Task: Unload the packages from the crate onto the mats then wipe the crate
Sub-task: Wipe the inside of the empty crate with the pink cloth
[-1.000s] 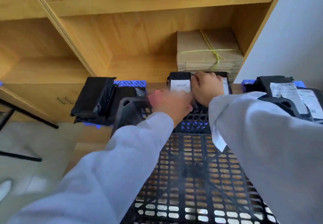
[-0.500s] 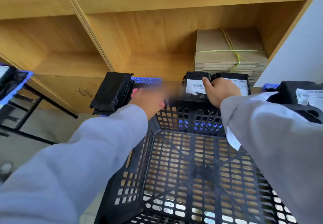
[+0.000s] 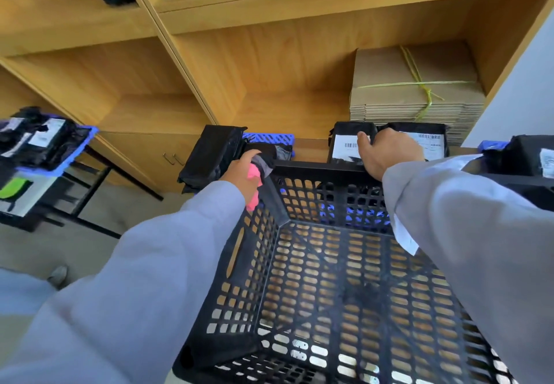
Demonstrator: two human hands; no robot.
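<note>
The black crate (image 3: 326, 287) fills the lower centre, empty; the wiping step looks to be in hand. Packages (image 3: 347, 145) lie on blue mats (image 3: 268, 137) above its far rim. The right hand (image 3: 386, 151) rests there, fingers relaxed. The left hand (image 3: 244, 175) clutches a pink cloth (image 3: 254, 184) at the upper-left corner; next it likely sweeps along the rim.

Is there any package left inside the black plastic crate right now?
No, the perforated floor of the black plastic crate lies bare, and the black label-bearing packages sit outside, beyond its far rim.
</note>
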